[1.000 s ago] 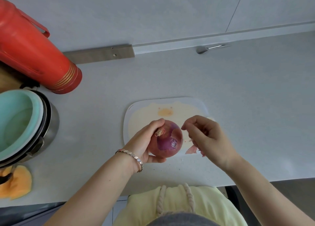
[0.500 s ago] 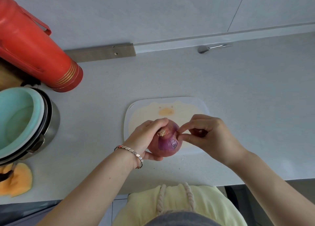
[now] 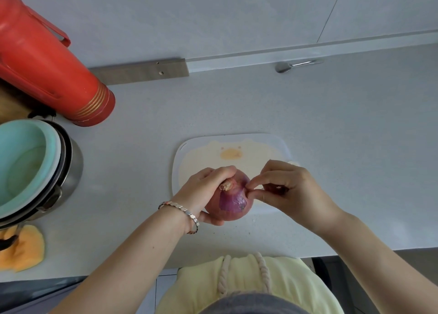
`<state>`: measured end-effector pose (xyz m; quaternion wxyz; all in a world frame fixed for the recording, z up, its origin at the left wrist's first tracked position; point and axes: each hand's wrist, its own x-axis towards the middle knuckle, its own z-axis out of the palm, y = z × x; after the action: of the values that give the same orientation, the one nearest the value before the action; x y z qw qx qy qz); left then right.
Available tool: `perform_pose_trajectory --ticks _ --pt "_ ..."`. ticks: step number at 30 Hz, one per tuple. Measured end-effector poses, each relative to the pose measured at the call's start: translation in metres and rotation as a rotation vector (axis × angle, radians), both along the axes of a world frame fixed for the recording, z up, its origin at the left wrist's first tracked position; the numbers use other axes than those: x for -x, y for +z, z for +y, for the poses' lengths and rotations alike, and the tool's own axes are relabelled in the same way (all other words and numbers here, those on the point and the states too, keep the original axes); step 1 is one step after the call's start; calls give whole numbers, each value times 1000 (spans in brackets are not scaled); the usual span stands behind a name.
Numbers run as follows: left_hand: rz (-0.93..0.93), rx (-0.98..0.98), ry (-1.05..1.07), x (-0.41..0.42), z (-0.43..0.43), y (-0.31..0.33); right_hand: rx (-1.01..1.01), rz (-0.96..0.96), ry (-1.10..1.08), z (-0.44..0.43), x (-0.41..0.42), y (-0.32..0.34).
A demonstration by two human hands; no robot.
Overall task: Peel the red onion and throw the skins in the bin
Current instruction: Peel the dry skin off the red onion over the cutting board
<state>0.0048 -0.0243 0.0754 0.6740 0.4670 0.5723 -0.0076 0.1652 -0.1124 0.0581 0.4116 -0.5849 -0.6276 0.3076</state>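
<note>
Left hand (image 3: 201,191) grips the red onion (image 3: 228,207) while right hand (image 3: 292,191) pinches its papery skin (image 3: 242,183).

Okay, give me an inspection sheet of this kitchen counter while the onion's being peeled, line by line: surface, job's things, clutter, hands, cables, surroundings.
Surface: pale countertop, with a white cutting board near the front edge.
Job's things: red onion held over the board's near edge. A purple patch is bared, and the outer skin is mostly on. No bin in view.
Clutter: red flask, stacked pots with a teal bowl on top, an orange thing front left, a spoon by the wall.
Grippers: left hand cups the onion; right hand pinches skin near the top, grip between thumb and forefinger.
Cables: nothing seen.
Surroundings: pale wall panels, metal strip at the wall's foot.
</note>
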Motion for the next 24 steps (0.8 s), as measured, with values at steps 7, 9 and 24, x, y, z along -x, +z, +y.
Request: perform_pose_trajectory --ticks 7,9,24 --pt "-11 46 -27 0 -5 3 8 45 6 1 0 -2" --pt "-7 27 -49 0 -6 3 14 19 41 1 -1 -3" --pt "84 136 -113 0 5 9 3 -205 196 3 -4 7"
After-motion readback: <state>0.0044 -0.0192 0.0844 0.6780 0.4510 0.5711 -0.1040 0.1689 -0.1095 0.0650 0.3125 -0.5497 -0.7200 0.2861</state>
